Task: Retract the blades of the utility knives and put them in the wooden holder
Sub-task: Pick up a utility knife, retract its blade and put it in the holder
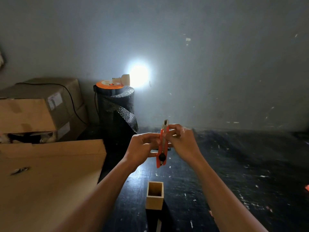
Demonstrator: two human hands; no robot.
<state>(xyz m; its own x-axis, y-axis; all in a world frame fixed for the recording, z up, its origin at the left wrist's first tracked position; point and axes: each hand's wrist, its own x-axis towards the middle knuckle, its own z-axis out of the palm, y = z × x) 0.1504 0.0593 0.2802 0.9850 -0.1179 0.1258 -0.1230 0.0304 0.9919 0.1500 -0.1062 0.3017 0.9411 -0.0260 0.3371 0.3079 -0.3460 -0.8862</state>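
An orange utility knife [161, 148] is held upright in the air between both hands, its black lock wheel low on the handle and a short tip of blade showing at the top. My left hand [142, 149] grips the handle from the left. My right hand [181, 139] pinches the upper part near the blade end. Below them, a square wooden holder [155, 195] stands open-topped on the dark floor, and I see nothing inside it. An orange bit [307, 188] shows at the right edge; I cannot tell what it is.
A large cardboard sheet [50, 173] lies at the left, with stacked cardboard boxes [33, 106] behind it. A roll of black bubble wrap [117, 108] stands by the wall with a bright lamp [123, 79] on top. The dark floor [234, 164] is speckled with white.
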